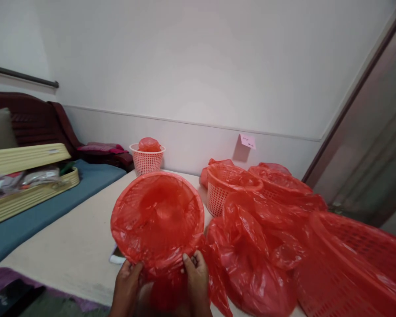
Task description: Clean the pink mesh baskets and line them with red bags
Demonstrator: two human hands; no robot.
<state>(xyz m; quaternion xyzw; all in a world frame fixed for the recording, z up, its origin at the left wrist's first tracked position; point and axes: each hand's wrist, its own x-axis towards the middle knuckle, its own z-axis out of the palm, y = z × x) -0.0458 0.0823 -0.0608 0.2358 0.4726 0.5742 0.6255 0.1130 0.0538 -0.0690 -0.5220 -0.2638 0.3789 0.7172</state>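
Note:
A round plastic basket lined with a thin red plastic bag [158,215] is tilted toward me, its mouth facing up. The bag is folded over the rim all around. At the near left of the rim, my left hand [128,284] pinches the bag's edge between thumb and fingers. My right hand [196,279] grips the bag at the near right of the rim, thumb on top. Loose red film hangs below the rim between my hands. The basket's own wall is mostly hidden under the film.
Several red-lined baskets stand to the right, including a lattice basket [216,198] and a large red basket [343,264]. A crumpled red bag [254,273] lies before them. A small white basket [147,163] stands behind. At left, an opened yellow case [36,189] rests on blue cloth.

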